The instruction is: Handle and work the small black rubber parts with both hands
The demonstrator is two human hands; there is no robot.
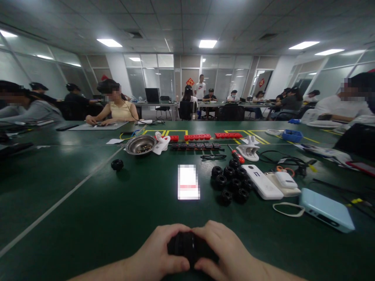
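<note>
Near the front of the table I hold a black wheel-like part [185, 246] between both hands. My left hand [159, 249] wraps its left side, thumb below and fingers over the top. From the right, my right hand [227, 249] closes round the part, its fingertips meeting the left ones at the top. Much of the part is hidden by my fingers. A lit phone screen [188, 183] lies beyond my hands. To its right is a cluster of several black wheels [228, 171], and one single black wheel [117, 165] sits apart at the left.
A metal bowl [141, 145] of small parts stands left of several red pieces [197, 137] and a black strip [196, 146]. On the right lie a screwdriver [236, 154], a white power bank [261, 182], a light-blue box [326, 208] and cables. Other people sit around.
</note>
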